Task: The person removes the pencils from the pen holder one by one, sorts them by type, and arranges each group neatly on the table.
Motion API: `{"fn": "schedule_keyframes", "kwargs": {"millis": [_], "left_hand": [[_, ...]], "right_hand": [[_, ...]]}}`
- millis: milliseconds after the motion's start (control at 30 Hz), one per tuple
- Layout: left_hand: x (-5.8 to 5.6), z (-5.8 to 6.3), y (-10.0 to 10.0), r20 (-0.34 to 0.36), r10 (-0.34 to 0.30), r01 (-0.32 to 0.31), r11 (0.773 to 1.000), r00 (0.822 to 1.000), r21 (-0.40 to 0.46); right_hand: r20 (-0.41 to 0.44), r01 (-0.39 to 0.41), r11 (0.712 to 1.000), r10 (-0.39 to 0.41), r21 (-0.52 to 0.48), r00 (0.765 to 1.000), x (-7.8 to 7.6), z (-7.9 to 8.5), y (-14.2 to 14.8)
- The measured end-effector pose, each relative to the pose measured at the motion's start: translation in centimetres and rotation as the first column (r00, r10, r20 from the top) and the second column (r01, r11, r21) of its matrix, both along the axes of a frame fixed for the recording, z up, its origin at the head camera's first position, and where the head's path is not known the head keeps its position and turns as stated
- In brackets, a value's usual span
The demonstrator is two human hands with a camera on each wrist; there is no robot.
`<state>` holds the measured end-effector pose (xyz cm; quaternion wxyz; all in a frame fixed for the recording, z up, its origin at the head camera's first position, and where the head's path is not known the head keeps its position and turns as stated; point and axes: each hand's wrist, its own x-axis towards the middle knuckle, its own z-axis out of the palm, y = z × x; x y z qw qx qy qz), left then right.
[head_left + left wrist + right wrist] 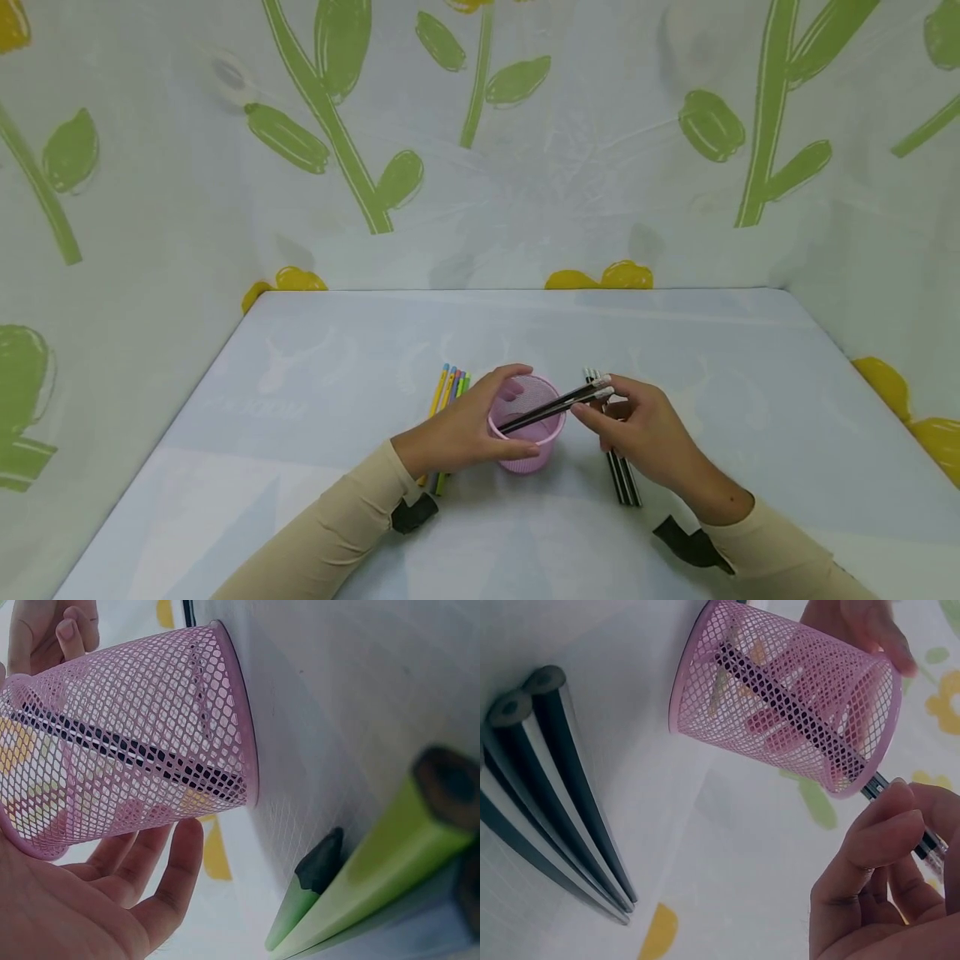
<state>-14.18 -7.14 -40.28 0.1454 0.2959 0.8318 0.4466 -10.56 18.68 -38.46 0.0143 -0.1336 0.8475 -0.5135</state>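
Note:
A pink mesh pencil cup (534, 461) stands mid-table, and my left hand (468, 427) holds it round the side near the rim. Two black pencils (551, 407) with pale ends slant into the cup. At their upper ends, my right hand (647, 429) pinches them between thumb and fingers. Through the mesh in the left wrist view, the lower part of the pencils (139, 752) reaches down close to the cup's bottom. The right wrist view shows the right thumb and fingertips (889, 832) on the pencils just outside the rim.
More black pencils (622, 482) lie on the table beneath the right hand. Coloured pencils (442, 392), yellow, blue and green among them, lie left of the cup, partly hidden by the left hand. Flower-patterned walls (525, 208) surround the pale table (360, 350).

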Motion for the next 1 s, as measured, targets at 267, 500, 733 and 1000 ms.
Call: {"fn": "schedule_keyframes", "kwargs": {"millis": [267,500,733,1000], "left_hand": [[0.0,0.0,0.1,0.007,0.010,-0.010,1.000,1.000,-0.011],[0.0,0.0,0.1,0.000,0.007,-0.007,1.000,1.000,-0.020],[-0.1,-0.1,0.1,0.003,0.005,-0.005,1.000,1.000,-0.021],[0.0,-0.2,0.1,0.011,0.010,-0.010,1.000,1.000,-0.005]], "right_hand": [[-0.031,0.034,0.999,-0.033,0.039,0.999,0.1,0.0,-0.1],[-0.093,0.044,0.999,-0.043,0.014,0.995,0.2,0.5,0.3],[-0.158,0.027,0.999,-0.030,-0.023,0.987,0.4,1.1,0.6],[-0.186,0.000,0.996,-0.018,-0.094,0.982,0.6,1.7,0.9]]}}
